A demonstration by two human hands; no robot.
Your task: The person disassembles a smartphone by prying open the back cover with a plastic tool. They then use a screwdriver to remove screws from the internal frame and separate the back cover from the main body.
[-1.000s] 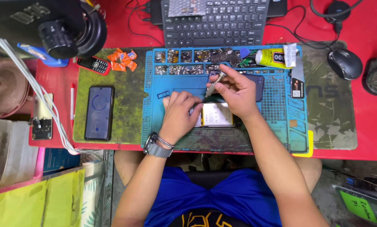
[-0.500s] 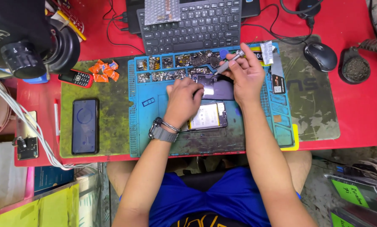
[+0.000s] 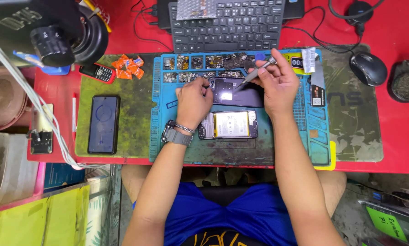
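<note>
- The left hand (image 3: 193, 98), a watch (image 3: 172, 135) on its wrist, lies fingers down on the left end of a dark phone back cover (image 3: 236, 92), holding it on the blue mat (image 3: 277, 146).
- The right hand (image 3: 277, 82) pinches a slim screwdriver (image 3: 258, 72), its tip slanting down onto the cover.
- Just below the cover lies an opened phone (image 3: 228, 125), its battery showing.
- Small parts fill the mat's top compartments (image 3: 204, 68).
- On the red bench (image 3: 400, 123): a keyboard (image 3: 227, 25), a mouse (image 3: 367, 68), 1 black phone (image 3: 103, 124) on a green pad.
</note>
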